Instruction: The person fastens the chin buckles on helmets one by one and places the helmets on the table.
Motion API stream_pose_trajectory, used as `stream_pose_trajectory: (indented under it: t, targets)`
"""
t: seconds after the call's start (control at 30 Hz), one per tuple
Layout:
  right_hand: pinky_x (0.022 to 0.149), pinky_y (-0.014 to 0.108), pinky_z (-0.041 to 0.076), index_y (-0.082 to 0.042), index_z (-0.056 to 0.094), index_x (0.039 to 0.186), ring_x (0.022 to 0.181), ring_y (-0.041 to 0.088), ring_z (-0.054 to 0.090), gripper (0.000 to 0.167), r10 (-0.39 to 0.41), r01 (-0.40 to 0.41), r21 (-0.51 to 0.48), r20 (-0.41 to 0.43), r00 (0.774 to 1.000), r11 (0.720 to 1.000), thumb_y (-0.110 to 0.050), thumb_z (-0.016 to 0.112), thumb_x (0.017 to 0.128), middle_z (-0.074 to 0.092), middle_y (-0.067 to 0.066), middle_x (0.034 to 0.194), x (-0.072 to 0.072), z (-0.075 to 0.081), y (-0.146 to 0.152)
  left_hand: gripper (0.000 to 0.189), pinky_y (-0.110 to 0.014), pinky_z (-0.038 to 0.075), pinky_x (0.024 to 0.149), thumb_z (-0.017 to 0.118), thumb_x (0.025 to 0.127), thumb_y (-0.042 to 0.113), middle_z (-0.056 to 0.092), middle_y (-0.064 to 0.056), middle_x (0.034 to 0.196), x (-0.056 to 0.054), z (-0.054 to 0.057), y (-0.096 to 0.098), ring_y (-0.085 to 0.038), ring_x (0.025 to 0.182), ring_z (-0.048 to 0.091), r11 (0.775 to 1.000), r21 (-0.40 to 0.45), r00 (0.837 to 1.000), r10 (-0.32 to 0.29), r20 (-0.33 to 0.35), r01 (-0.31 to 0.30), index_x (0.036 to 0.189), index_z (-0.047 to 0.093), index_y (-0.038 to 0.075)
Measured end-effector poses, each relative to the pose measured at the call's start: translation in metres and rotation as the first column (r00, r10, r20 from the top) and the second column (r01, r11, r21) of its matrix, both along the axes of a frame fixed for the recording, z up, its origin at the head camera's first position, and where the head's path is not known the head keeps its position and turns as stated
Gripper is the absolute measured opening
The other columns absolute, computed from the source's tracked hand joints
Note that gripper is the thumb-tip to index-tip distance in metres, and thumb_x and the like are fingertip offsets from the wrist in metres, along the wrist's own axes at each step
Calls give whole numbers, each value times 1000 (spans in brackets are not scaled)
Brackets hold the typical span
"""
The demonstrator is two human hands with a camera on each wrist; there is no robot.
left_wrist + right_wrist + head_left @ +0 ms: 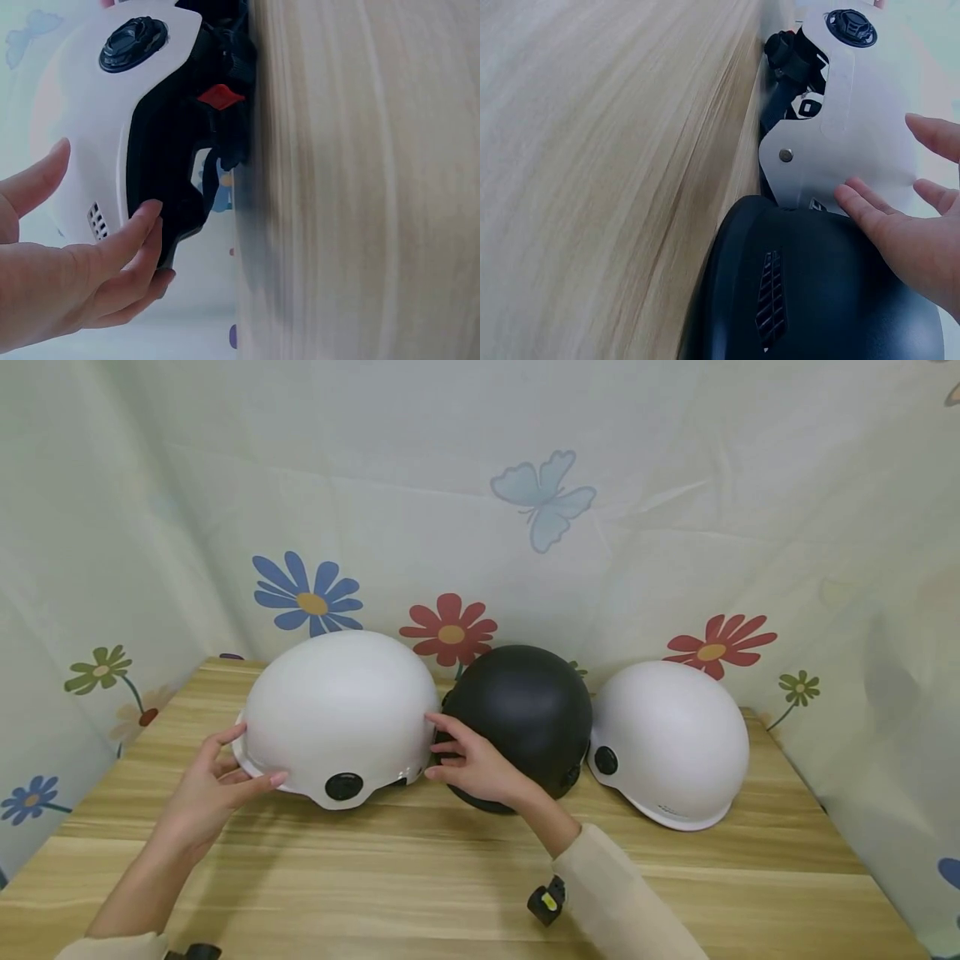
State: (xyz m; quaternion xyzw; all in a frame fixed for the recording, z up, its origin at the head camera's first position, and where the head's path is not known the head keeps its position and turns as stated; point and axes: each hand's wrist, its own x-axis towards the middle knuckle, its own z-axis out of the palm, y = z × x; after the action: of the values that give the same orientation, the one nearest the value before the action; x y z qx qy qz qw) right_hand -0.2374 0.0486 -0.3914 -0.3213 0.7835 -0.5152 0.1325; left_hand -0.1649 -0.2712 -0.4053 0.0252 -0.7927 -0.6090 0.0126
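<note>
A large white helmet [337, 710] sits on the table at the left, its round black side vent [344, 786] facing me. My left hand [217, 781] grips its left end; in the left wrist view the fingers [139, 255] curl at the rim by the black lining and the thumb lies on the shell. My right hand [476, 764] reaches across the front of a black helmet [525, 710]. Its extended fingertips touch the white helmet's right end, in the right wrist view beside the black helmet's edge.
Another white helmet [671, 739] stands right of the black one, close against it. All three line up along the back of the wooden table [390, 893]. Behind hangs a flowered cloth [375, 510]. Dark straps with a red piece [220, 97] show under the left helmet.
</note>
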Motion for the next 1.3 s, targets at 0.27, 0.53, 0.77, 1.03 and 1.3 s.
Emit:
stream_pose_trajectory:
  t: [0.27,0.53,0.77,1.03,1.3]
  targets:
    - [95,39,39,-8,28,142,121,31,43,68,-2,2,18,-12,1000,1000,-2,63,85,26,11,145,3,1,-4,97,-21,46,74,68,83,22,16,-39,135,-6,-11,-7,-8,97,50,999,35,999,-36,34,34,146,-4,7]
    - [96,40,38,-10,27,143,123,30,41,70,9,-9,13,1,1000,1000,-4,65,84,24,11,146,0,-3,-6,96,-21,46,74,65,86,19,13,-39,137,-3,-8,-3,-30,111,45,996,44,994,-81,71,78,144,-11,6]
    - [99,41,34,-10,26,144,126,30,38,72,20,-20,13,14,1000,1000,-3,65,84,23,11,146,1,-5,-7,98,-31,46,80,65,86,21,16,-41,136,-2,-12,-4,-41,115,40,995,-13,992,-98,76,99,143,-13,3]
    - [100,38,34,-13,27,144,127,26,37,72,9,-10,29,38,999,1000,-4,65,84,23,8,146,0,-9,-9,101,-39,46,81,65,86,25,14,-44,134,-4,-17,-6,-45,113,42,991,-47,987,-120,111,125,143,-15,3]
    - [100,41,34,-13,29,143,128,25,36,70,13,-15,41,62,998,999,-1,64,84,25,8,146,-1,-12,-10,100,-44,48,81,64,87,22,10,-44,135,-6,-19,-5,-51,112,42,983,-63,978,-164,126,173,141,-18,2]
